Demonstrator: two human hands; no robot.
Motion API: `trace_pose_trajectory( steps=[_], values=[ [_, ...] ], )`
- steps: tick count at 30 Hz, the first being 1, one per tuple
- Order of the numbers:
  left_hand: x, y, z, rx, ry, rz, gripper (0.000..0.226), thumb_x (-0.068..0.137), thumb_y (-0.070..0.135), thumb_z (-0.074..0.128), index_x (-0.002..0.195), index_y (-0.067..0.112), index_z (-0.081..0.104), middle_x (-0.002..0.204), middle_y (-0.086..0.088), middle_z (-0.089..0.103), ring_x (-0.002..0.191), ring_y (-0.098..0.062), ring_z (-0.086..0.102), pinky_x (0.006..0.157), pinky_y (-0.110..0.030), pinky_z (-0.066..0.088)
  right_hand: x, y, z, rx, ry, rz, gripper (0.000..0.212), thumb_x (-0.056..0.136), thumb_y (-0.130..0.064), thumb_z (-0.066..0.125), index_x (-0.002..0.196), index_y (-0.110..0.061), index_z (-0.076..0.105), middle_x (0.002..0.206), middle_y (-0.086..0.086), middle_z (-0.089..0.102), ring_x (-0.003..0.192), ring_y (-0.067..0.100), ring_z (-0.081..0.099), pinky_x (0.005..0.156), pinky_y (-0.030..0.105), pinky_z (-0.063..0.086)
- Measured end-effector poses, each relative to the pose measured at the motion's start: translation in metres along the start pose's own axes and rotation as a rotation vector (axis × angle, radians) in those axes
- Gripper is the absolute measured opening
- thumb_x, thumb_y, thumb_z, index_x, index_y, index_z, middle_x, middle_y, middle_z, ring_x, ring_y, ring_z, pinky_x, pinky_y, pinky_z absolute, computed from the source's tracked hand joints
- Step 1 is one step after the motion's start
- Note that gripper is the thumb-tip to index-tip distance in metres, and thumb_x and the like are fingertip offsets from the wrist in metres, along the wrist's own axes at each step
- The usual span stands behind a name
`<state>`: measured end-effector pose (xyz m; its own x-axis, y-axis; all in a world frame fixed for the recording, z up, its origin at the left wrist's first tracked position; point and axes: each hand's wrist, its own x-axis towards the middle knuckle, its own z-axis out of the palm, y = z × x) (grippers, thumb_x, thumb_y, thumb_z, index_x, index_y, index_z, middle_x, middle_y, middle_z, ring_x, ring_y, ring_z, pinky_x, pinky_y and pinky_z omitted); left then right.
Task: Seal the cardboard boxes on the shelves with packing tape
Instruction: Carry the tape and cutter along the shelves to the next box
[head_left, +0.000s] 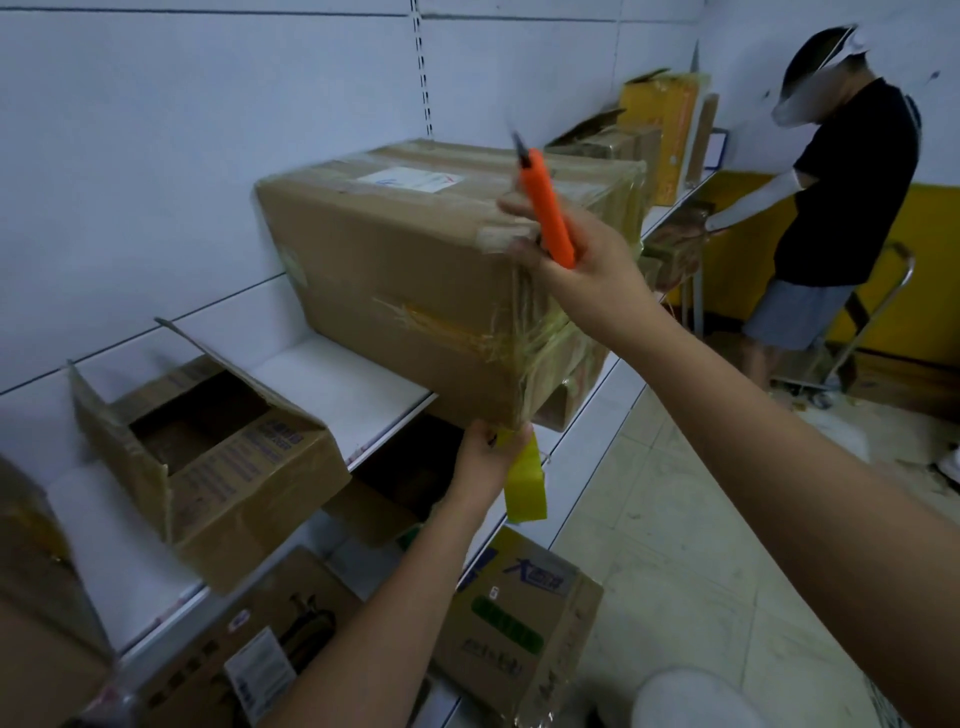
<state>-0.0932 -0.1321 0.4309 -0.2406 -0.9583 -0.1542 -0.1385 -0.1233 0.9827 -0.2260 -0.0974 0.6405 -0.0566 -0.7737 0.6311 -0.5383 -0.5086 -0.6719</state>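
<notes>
A large closed cardboard box (415, 270) sits on the white shelf (332, 384), its near corner hanging over the shelf edge and wrapped in yellowish clear tape. My right hand (576, 249) grips an orange utility knife (548, 208), blade up, beside the box's upper near corner. Under the box's bottom corner, my left hand (485, 449) pinches a loose strip of yellow tape (524, 480) that hangs down from it.
An open cardboard box (208, 457) stands on the same shelf to the left. More boxes (514, 623) sit on the lower shelf. Farther along the shelf are yellow and brown boxes (660, 135). A person in a black shirt (841, 192) stands at the right by a trolley.
</notes>
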Motion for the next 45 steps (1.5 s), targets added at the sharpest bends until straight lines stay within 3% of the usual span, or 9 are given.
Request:
trace_pose_trajectory(
  steps=[3, 8, 15, 18, 22, 27, 39, 42, 45],
  values=[
    [-0.007, -0.004, -0.001, -0.053, -0.045, -0.017, 0.073, 0.066, 0.071, 0.073, 0.127, 0.036, 0.051, 0.131, -0.003, 0.059, 0.118, -0.025, 0.060, 0.103, -0.056, 0.047, -0.028, 0.029, -0.002, -0.001, 0.173, 0.016, 0.045, 0.097, -0.047, 0.054, 0.140, -0.052, 0.040, 0.155, -0.014, 0.033, 0.127, 0.024, 0.053, 0.100, 0.052, 0.049],
    [-0.008, -0.006, 0.001, 0.071, 0.012, -0.089, 0.101, 0.071, 0.064, 0.075, 0.154, 0.027, 0.030, 0.158, -0.004, 0.021, 0.142, -0.033, 0.031, 0.113, -0.054, 0.036, -0.052, 0.058, 0.015, -0.124, -0.051, 0.133, 0.069, 0.094, -0.053, 0.053, 0.145, -0.062, 0.007, 0.164, -0.014, 0.004, 0.134, 0.028, 0.047, 0.093, 0.050, 0.053],
    [-0.043, -0.003, 0.014, 0.191, 0.239, -0.001, 0.081, 0.085, 0.049, 0.073, 0.150, 0.029, 0.028, 0.144, -0.007, 0.020, 0.118, -0.033, 0.051, 0.083, -0.029, 0.046, -0.050, 0.061, 0.011, -0.091, -0.103, 0.131, 0.066, 0.084, -0.075, 0.046, 0.134, -0.075, 0.003, 0.127, -0.007, 0.039, 0.114, 0.016, 0.055, 0.094, 0.048, 0.053],
    [-0.049, 0.002, 0.022, 0.178, 0.275, -0.026, 0.075, 0.087, 0.053, 0.068, 0.148, 0.034, 0.030, 0.140, -0.007, 0.022, 0.112, -0.034, 0.054, 0.070, -0.023, 0.044, -0.047, 0.063, 0.009, -0.098, -0.140, 0.112, 0.069, 0.085, -0.074, 0.047, 0.137, -0.073, 0.001, 0.147, -0.005, 0.037, 0.125, 0.021, 0.053, 0.097, 0.050, 0.051],
    [-0.055, 0.007, 0.030, 0.130, 0.276, -0.017, 0.060, 0.092, 0.045, 0.065, 0.144, 0.030, 0.040, 0.129, -0.001, 0.032, 0.112, -0.031, 0.056, 0.083, -0.032, 0.048, -0.046, 0.065, 0.011, -0.063, -0.150, 0.067, 0.071, 0.094, -0.055, 0.051, 0.146, -0.062, 0.002, 0.163, -0.011, 0.012, 0.128, 0.021, 0.052, 0.089, 0.039, 0.057],
    [-0.051, 0.004, 0.032, -0.012, 0.193, 0.042, 0.064, 0.099, 0.029, 0.060, 0.153, 0.027, 0.028, 0.139, 0.000, 0.054, 0.122, -0.023, 0.055, 0.088, -0.028, 0.043, -0.047, 0.066, 0.013, 0.010, -0.153, 0.070, 0.065, 0.089, -0.062, 0.052, 0.128, -0.080, 0.003, 0.113, -0.010, 0.024, 0.103, 0.006, 0.052, 0.082, 0.029, 0.059],
    [-0.037, -0.008, 0.012, -0.335, -0.048, -0.143, 0.023, 0.100, 0.012, 0.057, 0.118, 0.027, 0.060, 0.122, -0.025, 0.060, 0.087, -0.028, 0.072, 0.073, -0.045, 0.061, -0.046, 0.060, 0.003, -0.230, -0.162, 0.089, 0.077, 0.093, -0.060, 0.050, 0.154, -0.044, 0.005, 0.159, -0.003, 0.028, 0.122, 0.025, 0.057, 0.092, 0.046, 0.055],
    [-0.037, -0.009, 0.011, -0.441, -0.042, -0.143, 0.027, 0.099, 0.005, 0.058, 0.121, 0.021, 0.056, 0.113, -0.024, 0.063, 0.086, -0.029, 0.072, 0.067, -0.046, 0.062, -0.064, 0.042, -0.011, -0.691, -0.091, 0.018, 0.062, 0.094, -0.058, 0.044, 0.146, -0.025, 0.039, 0.109, 0.008, 0.065, 0.092, 0.031, 0.066, 0.068, 0.037, 0.049],
    [-0.038, -0.005, 0.009, -0.441, -0.006, -0.132, 0.025, 0.100, 0.003, 0.054, 0.122, 0.016, 0.053, 0.116, -0.032, 0.061, 0.079, -0.028, 0.070, 0.055, -0.034, 0.060, -0.103, 0.040, -0.018, -0.947, -0.246, 0.033, 0.071, 0.085, -0.073, 0.023, 0.118, -0.019, 0.056, 0.066, -0.007, 0.048, 0.053, 0.020, 0.056, 0.050, 0.026, 0.034]
  ],
)
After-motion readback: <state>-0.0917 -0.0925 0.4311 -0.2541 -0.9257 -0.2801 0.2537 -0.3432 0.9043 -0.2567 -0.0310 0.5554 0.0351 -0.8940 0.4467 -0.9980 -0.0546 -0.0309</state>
